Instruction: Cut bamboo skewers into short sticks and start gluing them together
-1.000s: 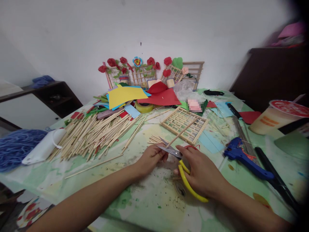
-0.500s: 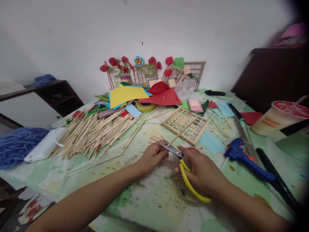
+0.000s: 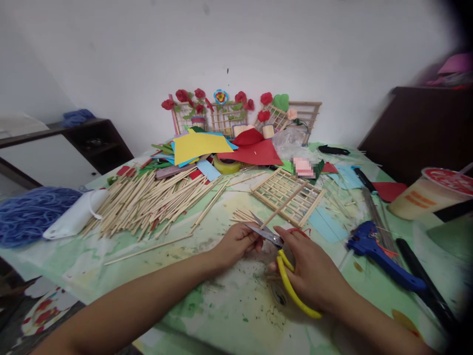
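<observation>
My right hand point(image 3: 312, 268) is closed around a pair of yellow-handled scissors point(image 3: 291, 291), their blades parted and pointing left. A thin wooden stick point(image 3: 283, 204) runs between the blades and slants up to the right, over a small wooden lattice point(image 3: 264, 187). My left hand point(image 3: 236, 244) is closed at the stick's lower end, close by the scissor tips; its fingers hide that end. Just beyond this hand lie several short stick pieces point(image 3: 246, 215). A roll of clear tape point(image 3: 279, 295) sits under the scissor handles, partly hidden.
Left of my hands spreads a heap of long sticks point(image 3: 148, 202), beside a white glue gun-like bottle point(image 3: 76, 214) and blue yarn point(image 3: 33, 212). A blue glue gun point(image 3: 384, 256) and a drink cup point(image 3: 424, 192) stand right. Coloured paper point(image 3: 201, 147) and paper-flower lattices point(image 3: 229, 116) fill the back.
The whole view has shifted slightly, so things appear a little farther right. Both hands keep their hold on the stick and scissors, with the stick still between the parted blades.
</observation>
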`<state>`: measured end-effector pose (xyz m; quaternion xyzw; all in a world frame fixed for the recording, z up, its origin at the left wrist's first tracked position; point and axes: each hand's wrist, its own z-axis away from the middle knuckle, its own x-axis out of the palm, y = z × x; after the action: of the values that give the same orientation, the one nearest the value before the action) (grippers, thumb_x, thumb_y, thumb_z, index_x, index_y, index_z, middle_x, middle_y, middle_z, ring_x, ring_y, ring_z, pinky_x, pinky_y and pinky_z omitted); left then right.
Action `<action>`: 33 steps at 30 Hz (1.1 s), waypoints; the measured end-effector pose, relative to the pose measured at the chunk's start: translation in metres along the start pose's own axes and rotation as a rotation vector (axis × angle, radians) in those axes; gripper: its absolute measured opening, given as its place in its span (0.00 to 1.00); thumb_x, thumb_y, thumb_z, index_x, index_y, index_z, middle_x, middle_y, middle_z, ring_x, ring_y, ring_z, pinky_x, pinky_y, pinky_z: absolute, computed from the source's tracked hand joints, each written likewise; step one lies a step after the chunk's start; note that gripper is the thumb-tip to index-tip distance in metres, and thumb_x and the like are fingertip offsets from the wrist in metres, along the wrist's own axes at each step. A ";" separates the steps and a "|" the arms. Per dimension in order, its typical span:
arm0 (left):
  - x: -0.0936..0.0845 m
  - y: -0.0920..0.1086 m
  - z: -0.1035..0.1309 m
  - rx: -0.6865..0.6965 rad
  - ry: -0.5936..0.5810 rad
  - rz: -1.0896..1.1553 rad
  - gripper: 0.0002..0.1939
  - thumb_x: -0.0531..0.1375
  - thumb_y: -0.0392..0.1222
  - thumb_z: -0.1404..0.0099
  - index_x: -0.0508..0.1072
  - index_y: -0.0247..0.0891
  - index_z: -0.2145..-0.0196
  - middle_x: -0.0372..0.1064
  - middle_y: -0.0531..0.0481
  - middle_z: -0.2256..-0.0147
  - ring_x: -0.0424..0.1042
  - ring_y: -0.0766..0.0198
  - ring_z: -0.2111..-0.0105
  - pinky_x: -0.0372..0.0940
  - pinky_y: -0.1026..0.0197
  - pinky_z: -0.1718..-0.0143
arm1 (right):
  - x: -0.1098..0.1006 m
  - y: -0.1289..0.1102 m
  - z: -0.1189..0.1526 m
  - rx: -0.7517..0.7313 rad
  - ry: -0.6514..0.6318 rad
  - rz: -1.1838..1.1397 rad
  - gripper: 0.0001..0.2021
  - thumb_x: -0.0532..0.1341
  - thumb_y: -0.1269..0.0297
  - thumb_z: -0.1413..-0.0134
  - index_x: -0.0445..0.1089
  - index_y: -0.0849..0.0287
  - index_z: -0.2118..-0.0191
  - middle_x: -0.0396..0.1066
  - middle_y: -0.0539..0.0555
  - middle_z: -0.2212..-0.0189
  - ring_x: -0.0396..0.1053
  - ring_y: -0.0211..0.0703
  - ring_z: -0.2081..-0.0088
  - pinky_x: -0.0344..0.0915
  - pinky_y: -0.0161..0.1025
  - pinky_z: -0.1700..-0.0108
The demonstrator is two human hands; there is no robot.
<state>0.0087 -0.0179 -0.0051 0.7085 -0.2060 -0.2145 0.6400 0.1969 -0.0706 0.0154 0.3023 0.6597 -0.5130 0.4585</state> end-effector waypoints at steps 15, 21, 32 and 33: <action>0.002 0.002 0.000 -0.082 -0.016 0.062 0.23 0.55 0.59 0.41 0.65 0.33 0.77 0.57 0.56 0.84 0.48 0.75 0.85 0.44 0.68 0.83 | -0.004 0.002 -0.003 -0.007 -0.031 -0.047 0.30 0.57 0.54 0.50 0.59 0.63 0.42 0.67 0.62 0.53 0.65 0.51 0.53 0.61 0.44 0.52; -0.010 0.002 -0.004 -0.030 0.213 0.265 0.15 0.55 0.52 0.38 0.65 0.35 0.66 0.61 0.56 0.81 0.48 0.76 0.85 0.42 0.70 0.83 | -0.012 0.009 -0.008 -0.022 0.070 0.119 0.35 0.59 0.50 0.52 0.54 0.60 0.40 0.65 0.62 0.56 0.64 0.53 0.55 0.60 0.45 0.53; -0.032 -0.004 -0.009 -0.072 0.249 0.333 0.11 0.55 0.46 0.38 0.65 0.34 0.68 0.64 0.54 0.80 0.46 0.77 0.87 0.38 0.69 0.84 | -0.038 0.079 -0.085 0.077 0.031 0.457 0.36 0.60 0.55 0.57 0.57 0.68 0.42 0.68 0.66 0.54 0.65 0.56 0.52 0.58 0.42 0.54; -0.033 -0.004 -0.009 -0.071 0.240 0.284 0.12 0.54 0.47 0.38 0.65 0.34 0.68 0.64 0.54 0.80 0.45 0.76 0.87 0.38 0.69 0.84 | -0.042 0.078 -0.087 0.054 0.014 0.468 0.36 0.60 0.54 0.58 0.58 0.67 0.42 0.68 0.66 0.55 0.64 0.57 0.52 0.58 0.43 0.54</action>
<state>-0.0130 0.0088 -0.0071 0.6698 -0.2185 -0.0432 0.7083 0.2557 0.0385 0.0272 0.4627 0.5608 -0.4079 0.5523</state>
